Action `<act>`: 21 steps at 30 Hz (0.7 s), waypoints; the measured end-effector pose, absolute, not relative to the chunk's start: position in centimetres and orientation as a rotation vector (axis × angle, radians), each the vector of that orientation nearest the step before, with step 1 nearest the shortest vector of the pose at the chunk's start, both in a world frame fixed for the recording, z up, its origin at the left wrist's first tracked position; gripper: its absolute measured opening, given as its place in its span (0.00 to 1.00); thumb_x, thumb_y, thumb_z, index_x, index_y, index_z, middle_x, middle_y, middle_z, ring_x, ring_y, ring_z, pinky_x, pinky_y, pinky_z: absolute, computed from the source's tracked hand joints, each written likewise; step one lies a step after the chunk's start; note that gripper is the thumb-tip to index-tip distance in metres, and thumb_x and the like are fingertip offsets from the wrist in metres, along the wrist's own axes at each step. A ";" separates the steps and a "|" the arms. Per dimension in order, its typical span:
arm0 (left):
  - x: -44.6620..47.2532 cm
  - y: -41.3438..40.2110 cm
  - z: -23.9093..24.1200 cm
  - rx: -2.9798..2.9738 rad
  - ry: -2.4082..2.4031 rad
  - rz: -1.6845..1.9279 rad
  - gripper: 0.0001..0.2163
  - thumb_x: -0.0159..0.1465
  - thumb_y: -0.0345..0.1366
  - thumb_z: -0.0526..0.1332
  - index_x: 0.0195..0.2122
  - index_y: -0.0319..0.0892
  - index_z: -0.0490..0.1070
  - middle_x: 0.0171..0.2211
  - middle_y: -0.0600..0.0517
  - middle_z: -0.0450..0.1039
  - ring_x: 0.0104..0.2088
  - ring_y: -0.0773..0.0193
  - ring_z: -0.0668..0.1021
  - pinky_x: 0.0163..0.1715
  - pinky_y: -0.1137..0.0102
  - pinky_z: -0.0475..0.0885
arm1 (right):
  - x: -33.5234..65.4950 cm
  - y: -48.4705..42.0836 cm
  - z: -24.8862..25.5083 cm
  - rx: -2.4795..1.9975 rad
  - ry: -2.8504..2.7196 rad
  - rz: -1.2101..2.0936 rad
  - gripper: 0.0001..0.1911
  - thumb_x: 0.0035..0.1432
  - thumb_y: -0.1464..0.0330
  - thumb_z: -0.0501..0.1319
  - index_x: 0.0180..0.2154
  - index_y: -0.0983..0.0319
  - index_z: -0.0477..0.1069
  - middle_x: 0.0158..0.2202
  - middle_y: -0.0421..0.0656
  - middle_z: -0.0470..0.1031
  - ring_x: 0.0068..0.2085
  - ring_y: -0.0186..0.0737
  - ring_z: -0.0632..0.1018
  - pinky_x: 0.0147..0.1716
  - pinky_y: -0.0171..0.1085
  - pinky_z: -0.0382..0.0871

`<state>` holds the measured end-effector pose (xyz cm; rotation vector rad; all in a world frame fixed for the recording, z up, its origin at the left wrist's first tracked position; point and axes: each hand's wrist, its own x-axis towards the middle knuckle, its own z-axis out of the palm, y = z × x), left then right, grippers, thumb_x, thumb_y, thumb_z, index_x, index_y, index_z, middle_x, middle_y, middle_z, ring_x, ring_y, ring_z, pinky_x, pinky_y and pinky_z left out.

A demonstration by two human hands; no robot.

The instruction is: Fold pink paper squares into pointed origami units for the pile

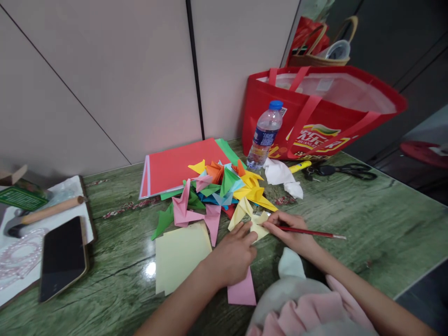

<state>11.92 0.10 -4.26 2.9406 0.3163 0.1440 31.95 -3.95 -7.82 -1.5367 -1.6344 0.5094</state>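
My left hand point(234, 255) rests with bent fingers on a pale yellow folded paper point(259, 228), holding it against the table. From the other side, my right hand point(292, 231) has its fingertips at the paper's edge. A thin red pencil point(311, 231) sticks out of that hand to the right. Behind them lies a pile of folded paper pieces in several colours, among them a pink one point(184, 207), a green one point(229, 181) and a yellow one point(250, 192). Beside my left hand are pale yellow square sheets point(182, 259). A pink paper strip point(242, 290) shows beneath that hand.
Red sheets point(182, 165) lie against the wall. A water bottle point(264, 135) stands before a red shopping bag point(280, 109). Crumpled tissue point(280, 173), a yellow marker point(300, 166) and black scissors point(350, 171) are at right. At left are a phone point(63, 259) and a hammer point(49, 212).
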 end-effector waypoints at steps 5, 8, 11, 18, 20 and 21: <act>11.9 0.1 -4.3 2.930 0.316 0.134 0.06 0.55 0.25 0.55 0.28 0.35 0.71 0.41 0.43 0.68 0.58 0.50 0.58 0.58 0.59 0.52 | 32.1 -4.1 -7.8 -1.495 -1.660 0.508 0.10 0.54 0.67 0.57 0.21 0.61 0.64 0.17 0.37 0.67 0.19 0.31 0.67 0.19 0.30 0.61; 11.9 0.1 -4.3 2.922 0.318 0.139 0.06 0.55 0.25 0.55 0.28 0.35 0.71 0.42 0.43 0.68 0.58 0.50 0.58 0.58 0.59 0.52 | 32.1 -4.1 -7.8 -1.497 -1.673 0.501 0.10 0.54 0.66 0.57 0.22 0.61 0.64 0.17 0.38 0.67 0.19 0.31 0.67 0.19 0.31 0.61; 11.9 0.1 -4.3 2.916 0.322 0.147 0.07 0.55 0.24 0.54 0.29 0.35 0.71 0.42 0.43 0.68 0.58 0.51 0.58 0.58 0.59 0.52 | 32.1 -4.0 -8.0 -1.498 -1.683 0.502 0.10 0.54 0.66 0.57 0.22 0.61 0.64 0.17 0.38 0.67 0.19 0.32 0.67 0.19 0.31 0.61; 11.9 0.1 -4.4 2.923 0.312 0.138 0.07 0.55 0.24 0.54 0.30 0.34 0.72 0.42 0.43 0.67 0.58 0.49 0.58 0.59 0.59 0.52 | 32.3 -4.0 -8.3 -1.488 -1.720 0.501 0.10 0.53 0.67 0.57 0.22 0.61 0.63 0.17 0.37 0.65 0.19 0.31 0.65 0.19 0.30 0.59; 11.9 0.1 -4.3 2.922 0.310 0.139 0.07 0.55 0.24 0.54 0.30 0.34 0.72 0.41 0.43 0.67 0.58 0.50 0.57 0.59 0.59 0.52 | 32.2 -4.1 -8.2 -1.490 -1.715 0.499 0.10 0.53 0.67 0.57 0.21 0.61 0.63 0.17 0.37 0.65 0.19 0.31 0.65 0.19 0.30 0.59; 11.9 0.1 -4.3 2.920 0.311 0.144 0.07 0.55 0.24 0.54 0.30 0.34 0.72 0.41 0.43 0.67 0.58 0.50 0.57 0.59 0.59 0.52 | 32.2 -4.1 -8.1 -1.492 -1.708 0.496 0.10 0.53 0.67 0.57 0.22 0.61 0.63 0.17 0.37 0.65 0.19 0.31 0.66 0.19 0.30 0.60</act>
